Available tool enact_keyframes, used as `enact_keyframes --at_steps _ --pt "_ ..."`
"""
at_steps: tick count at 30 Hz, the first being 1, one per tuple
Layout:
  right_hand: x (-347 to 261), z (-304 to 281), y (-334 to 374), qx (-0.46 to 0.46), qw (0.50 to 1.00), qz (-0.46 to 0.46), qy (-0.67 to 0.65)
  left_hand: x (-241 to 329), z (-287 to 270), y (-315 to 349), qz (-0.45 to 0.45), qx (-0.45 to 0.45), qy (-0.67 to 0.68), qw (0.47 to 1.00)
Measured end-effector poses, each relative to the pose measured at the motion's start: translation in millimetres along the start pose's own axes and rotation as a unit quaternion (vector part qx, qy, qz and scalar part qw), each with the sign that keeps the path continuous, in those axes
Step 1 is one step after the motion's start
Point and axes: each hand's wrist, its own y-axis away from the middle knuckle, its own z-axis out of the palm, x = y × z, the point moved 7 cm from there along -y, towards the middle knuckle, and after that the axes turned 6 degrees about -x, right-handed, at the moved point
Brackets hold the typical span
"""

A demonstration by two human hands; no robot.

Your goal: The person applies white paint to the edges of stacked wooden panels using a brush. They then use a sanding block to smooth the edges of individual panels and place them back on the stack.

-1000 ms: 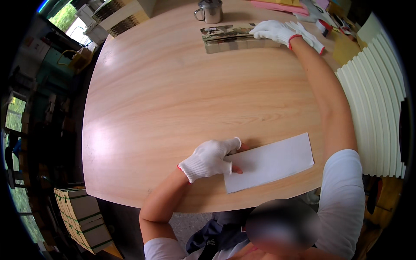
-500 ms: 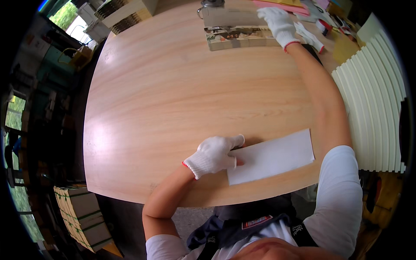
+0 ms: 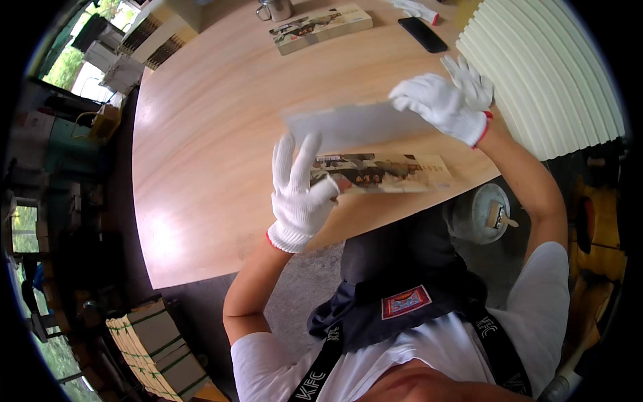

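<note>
In front of me is a long printed strip (image 3: 385, 173) with brown and cream pictures. My left hand (image 3: 295, 197), in a white glove, has its thumb at the strip's left end, with two fingers pointing up. Just behind the strip stands a pale blank sheet (image 3: 348, 127), tilted and smeared by motion. At its upper right edge, my gloved right hand (image 3: 432, 104) has its fingers curled down on it. Whether sheet and strip are joined I cannot tell. A loose white glove (image 3: 472, 84) lies beside my right hand.
Farther back lie a thick printed block (image 3: 321, 30), a metal mug (image 3: 276, 9), a black phone (image 3: 422, 35) and another glove (image 3: 415, 9). A tall pale stack (image 3: 542, 74) borders the right side. Below the table's edge stands a bucket (image 3: 462, 221) with a brush (image 3: 497, 216).
My right hand has come back from the far stack toward me. A printed strip now lies before me, and the pale sheet is raised behind it. My left hand has shifted up and left.
</note>
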Motion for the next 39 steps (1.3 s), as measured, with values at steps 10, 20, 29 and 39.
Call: enact_keyframes --at_steps 10,20,29,39 --pt "-91.9 24.8 72.1 0.108 0.989 -0.048 0.086 29.2 -6.9 79.9 0.054 -0.013 -0.038 0.998" --pt "-129.3 80.5 133.1 0.057 0.994 -0.021 0.090 28.2 16.0 79.9 -0.017 -0.086 0.044 0.995" --pt "-33.0 26.6 131.1 0.032 0.918 0.190 -0.347 -13.8 4.7 47.5 -0.364 -0.028 0.350 0.863" --pt "9.8 81.0 133.5 0.169 0.781 0.230 -0.556 -16.4 34.0 66.4 -0.398 0.099 0.480 0.775"
